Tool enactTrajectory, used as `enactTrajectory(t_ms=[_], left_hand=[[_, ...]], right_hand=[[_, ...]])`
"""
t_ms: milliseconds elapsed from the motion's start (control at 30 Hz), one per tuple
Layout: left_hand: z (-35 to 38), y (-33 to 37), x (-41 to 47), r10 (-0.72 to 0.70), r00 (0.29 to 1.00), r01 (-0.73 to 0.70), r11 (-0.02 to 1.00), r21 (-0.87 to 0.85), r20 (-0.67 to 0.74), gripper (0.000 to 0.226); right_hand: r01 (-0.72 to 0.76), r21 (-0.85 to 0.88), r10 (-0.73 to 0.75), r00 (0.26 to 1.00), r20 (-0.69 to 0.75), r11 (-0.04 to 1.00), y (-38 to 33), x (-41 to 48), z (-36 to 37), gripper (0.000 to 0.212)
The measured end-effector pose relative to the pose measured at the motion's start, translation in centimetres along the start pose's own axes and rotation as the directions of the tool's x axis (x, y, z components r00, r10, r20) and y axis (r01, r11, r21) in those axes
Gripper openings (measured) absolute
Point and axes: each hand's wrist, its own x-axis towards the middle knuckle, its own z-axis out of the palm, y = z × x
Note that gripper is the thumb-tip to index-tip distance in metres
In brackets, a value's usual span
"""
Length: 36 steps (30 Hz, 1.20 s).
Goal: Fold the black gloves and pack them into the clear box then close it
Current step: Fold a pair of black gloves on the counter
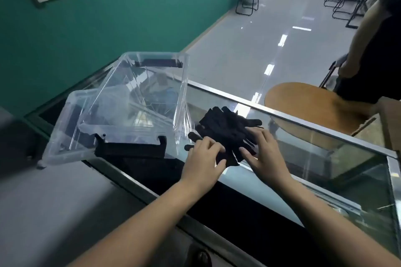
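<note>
A pile of black gloves point(223, 128) lies on the glass counter top point(325, 158), just right of the clear box. My left hand point(205, 158) rests on the pile's near left edge, fingers curled over the fabric. My right hand point(263, 149) presses on the near right part of the pile, fingers spread over it. The clear box point(149, 84) stands open and tilted, with black latch handles. Its clear lid point(71, 128) lies under and beside it on the left.
The counter is a glass display case with metal edge rails point(282, 115). A round wooden stool point(308, 110) stands beyond it. A person in dark clothes point(377, 54) stands at the far right. A green wall is on the left, wire stools stand far back.
</note>
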Motion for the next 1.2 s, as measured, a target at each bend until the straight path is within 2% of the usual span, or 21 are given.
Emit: enactTrajectory(t_ms=[133,267,367,467,567,700,800,933,1067,1200], left_hand=[[1.4,-0.7,-1.0,0.024,0.999,-0.023,0.999,0.041,-0.022,0.026],[2.9,-1.4,-2.0,0.045,0.996,-0.041,0.998,0.055,-0.077,0.025],[3.5,-1.6,-2.4,0.051,0.988,-0.048,0.999,0.022,-0.144,0.019],[4.0,-2.0,-2.8,0.063,0.968,-0.06,0.998,0.021,-0.244,0.024],[4.4,-2.6,-3.8,0.086,0.95,-0.071,0.996,0.06,-0.3,0.03],[4.4,-3.3,-4.7,0.062,0.959,-0.053,0.998,0.04,-0.277,0.024],[4.0,-3.3,-6.0,0.087,0.964,-0.091,0.996,-0.006,-0.253,0.017],[3.4,-3.2,-7.4,0.084,0.975,-0.1,0.992,-0.072,-0.207,0.016],[3.8,-3.3,-6.6,0.138,0.954,-0.127,0.99,0.057,-0.266,0.017],[4.0,-3.1,-6.6,0.156,0.956,-0.146,0.988,0.06,-0.247,0.023]], right_hand=[[0.023,-0.041,-0.024,0.999,-0.028,0.999,1.0,-1.9,0.9,0.056],[0.184,-0.166,-0.194,0.98,-0.046,0.969,2.1,-2.8,1.1,0.043],[0.246,-0.213,-0.257,0.966,-0.023,0.946,2.3,-3.1,1.4,0.03],[0.273,-0.194,-0.282,0.959,-0.018,0.942,2.9,-3.4,1.3,0.023],[0.28,-0.106,-0.288,0.955,-0.072,0.954,2.9,-3.9,0.8,0.013],[0.223,0.03,-0.218,0.968,-0.12,0.974,2.2,-4.1,0.5,0.003],[0.191,0.057,-0.179,0.97,-0.163,0.98,2.1,-4.1,0.6,0.009],[0.128,0.186,-0.081,0.968,-0.237,0.974,1.0,-4.5,0.1,0.015],[0.041,0.296,0.006,0.987,-0.159,0.954,1.0,-4.4,0.3,0.018],[-0.054,0.4,0.054,0.998,0.012,0.915,0.7,-4.3,0.1,0.016]])
